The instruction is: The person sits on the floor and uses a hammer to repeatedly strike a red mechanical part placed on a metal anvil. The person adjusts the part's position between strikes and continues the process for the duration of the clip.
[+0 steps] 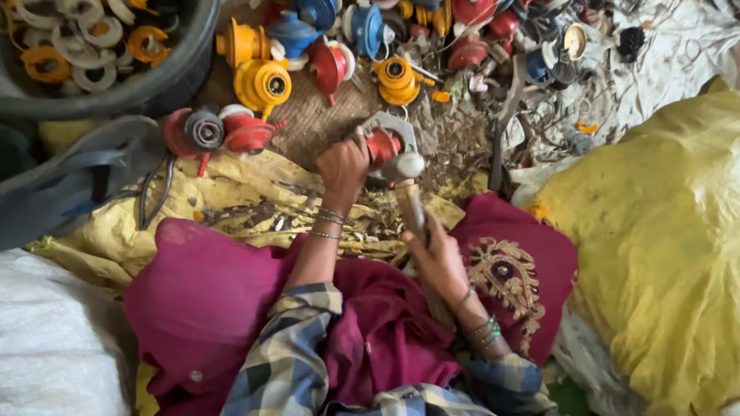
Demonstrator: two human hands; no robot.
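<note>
Red regulator body [383, 146] with grey metal bracket, one piece, pinned on woven mat [308, 127] under left hand [343, 166]; left grip clamped round it. Right hand [439, 258] wrapped tight on wooden handle of one hammer [407, 181], steel head touching regulator's right side. Behind: two yellow regulators [254, 69], two red ones [223, 132] at left, mixed pile beyond, too cluttered to count. Black tub [166, 77] of rings top left.

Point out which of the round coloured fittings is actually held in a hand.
The red fitting in the left hand, beside the hammer in the right hand. The others lie loose.
</note>
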